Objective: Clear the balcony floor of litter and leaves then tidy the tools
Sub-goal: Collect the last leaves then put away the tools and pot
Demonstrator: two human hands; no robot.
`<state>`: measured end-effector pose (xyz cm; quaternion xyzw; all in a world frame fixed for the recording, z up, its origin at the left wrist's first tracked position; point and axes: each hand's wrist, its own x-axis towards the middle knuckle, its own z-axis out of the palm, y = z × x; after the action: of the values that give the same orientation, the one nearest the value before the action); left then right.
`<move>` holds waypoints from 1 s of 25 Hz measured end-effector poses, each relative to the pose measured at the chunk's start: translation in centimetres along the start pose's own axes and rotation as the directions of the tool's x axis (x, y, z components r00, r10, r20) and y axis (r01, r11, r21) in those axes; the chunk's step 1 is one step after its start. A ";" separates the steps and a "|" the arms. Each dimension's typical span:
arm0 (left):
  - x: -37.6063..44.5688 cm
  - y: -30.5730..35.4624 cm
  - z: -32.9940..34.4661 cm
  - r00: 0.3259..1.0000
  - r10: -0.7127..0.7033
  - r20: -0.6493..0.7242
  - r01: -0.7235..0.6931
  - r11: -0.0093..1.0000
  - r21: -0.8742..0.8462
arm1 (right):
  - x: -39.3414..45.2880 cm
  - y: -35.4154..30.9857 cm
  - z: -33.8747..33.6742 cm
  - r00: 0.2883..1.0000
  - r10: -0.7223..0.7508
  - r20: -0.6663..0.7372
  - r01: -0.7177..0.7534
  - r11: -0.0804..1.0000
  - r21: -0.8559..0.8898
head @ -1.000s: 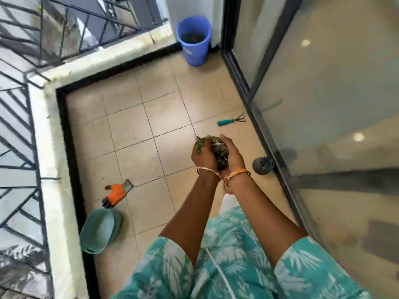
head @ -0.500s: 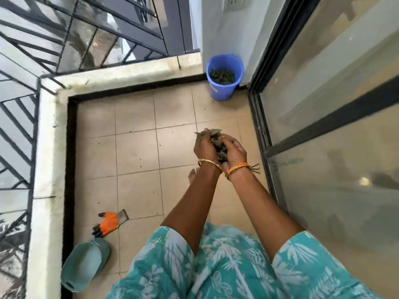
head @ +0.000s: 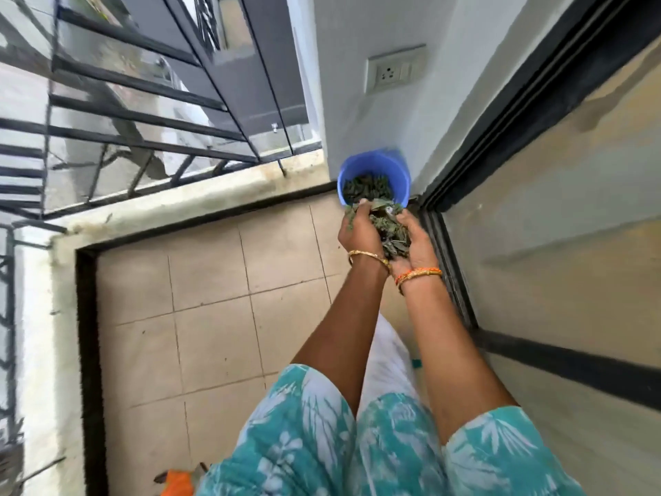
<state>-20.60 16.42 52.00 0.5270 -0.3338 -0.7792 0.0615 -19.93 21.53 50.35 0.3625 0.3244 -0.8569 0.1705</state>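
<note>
Green leaves (head: 388, 230) sit cupped between the left hand (head: 359, 232) and right hand (head: 416, 241), pressed together just short of the bucket (head: 375, 166), so opening early would likely scatter them beside it.

- Bucket (head: 390, 166): blue.
- Leaves (head: 391, 234): dark green.
- Floor tiles (head: 214, 316): beige, dark border.
- Sleeves (head: 293, 434): teal with white leaf print.
- Glove (head: 177, 483): orange.
- Railing (head: 143, 112): black.
- Bangles (head: 418, 274): gold and orange.
</note>
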 end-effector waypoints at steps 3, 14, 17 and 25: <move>8.6 -0.2 5.9 0.999 -0.027 0.020 0.028 1.000 0.000 | 10.1 -1.7 2.4 0.999 0.014 -0.038 -0.016 0.999 -0.036; 38.5 -9.5 10.8 0.933 -0.350 0.079 0.240 0.771 0.590 | 38.2 -2.1 0.3 0.944 0.049 -0.327 -0.136 0.958 -0.251; 35.9 -6.0 10.5 0.911 -0.411 0.047 0.311 0.756 0.576 | 40.2 -1.7 -1.7 0.918 0.046 -0.393 -0.211 0.897 -0.388; 36.0 -6.2 4.7 0.992 -0.015 0.129 -0.103 0.509 0.855 | 36.8 2.9 -5.8 0.922 -0.360 -0.139 0.016 0.395 -0.919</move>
<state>-38.78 7.15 21.32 0.4319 -0.6921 -0.5398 -0.2077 -40.40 21.23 19.07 0.3052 0.7958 -0.4893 0.1846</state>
